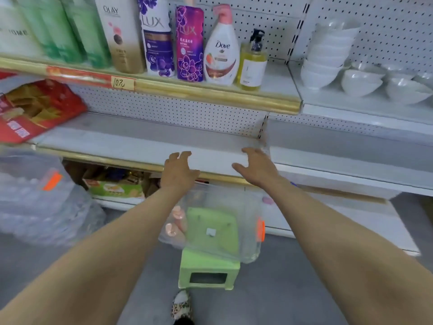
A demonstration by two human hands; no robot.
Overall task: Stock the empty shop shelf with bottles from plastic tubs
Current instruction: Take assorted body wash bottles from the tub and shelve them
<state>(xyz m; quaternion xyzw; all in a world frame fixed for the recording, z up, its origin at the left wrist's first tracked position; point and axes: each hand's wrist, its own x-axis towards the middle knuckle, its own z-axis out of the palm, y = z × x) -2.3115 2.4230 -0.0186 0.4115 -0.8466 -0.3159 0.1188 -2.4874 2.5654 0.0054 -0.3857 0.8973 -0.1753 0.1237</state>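
A bare white shelf (145, 139) runs across the middle of the head view, under a shelf lined with bottles such as a Dove bottle (221, 50) and a yellow pump bottle (251, 64). Below the shelf's front edge a clear plastic tub (248, 214) sits on a green stool (208, 273); pink bottle tops (174, 221) show at its left side. My left hand (179, 171) and my right hand (255, 164) hover over the shelf's front edge, fingers spread and loosely bent, holding nothing.
A red packet (35, 109) lies at the shelf's left end. White bowls (360, 80) are stacked on the right-hand unit. Another clear tub (35, 195) stands on the floor at left. Boxes (114, 187) fill the bottom shelf. My foot (181, 306) is behind the stool.
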